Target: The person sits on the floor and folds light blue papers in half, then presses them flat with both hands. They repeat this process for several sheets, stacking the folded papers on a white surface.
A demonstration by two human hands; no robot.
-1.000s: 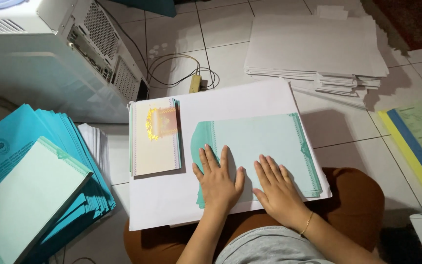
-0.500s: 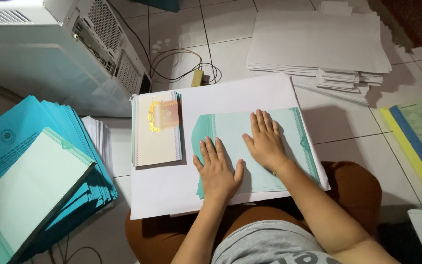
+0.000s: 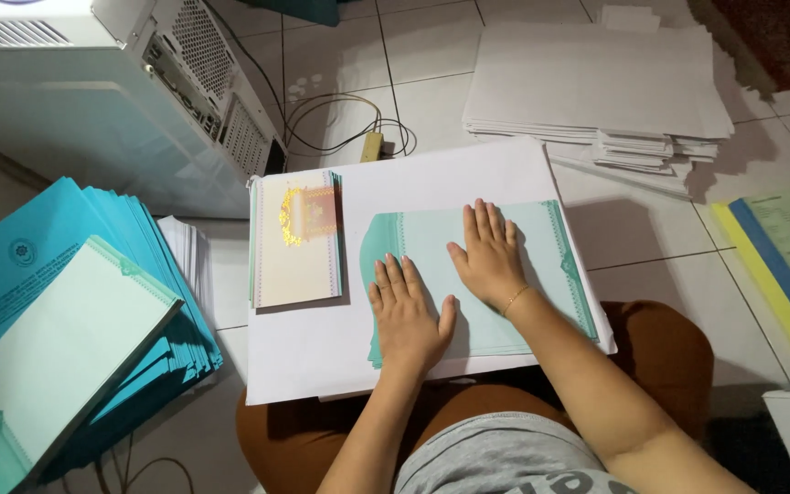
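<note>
A pale teal sheet (image 3: pixel 541 247) with a patterned border lies on a big white board (image 3: pixel 413 174) across my lap. My left hand (image 3: pixel 406 316) presses flat on the sheet's near left part, fingers apart. My right hand (image 3: pixel 488 254) lies flat on the sheet's middle, fingers pointing away, a thin bracelet at the wrist. Neither hand holds anything. To the left on the board sits a small stack of cream sheets (image 3: pixel 299 240) with a gold emblem on top.
A white computer case (image 3: pixel 93 91) stands at the far left, a cable coil (image 3: pixel 340 123) behind the board. Blue folders (image 3: pixel 57 302) are piled at left, white paper stacks (image 3: pixel 596 82) at the far right, yellow and blue sheets (image 3: pixel 779 265) on the tiled floor.
My right hand has slid from the sheet's near right part up and leftward to its middle. My left hand has stayed pressed on the near left part.
</note>
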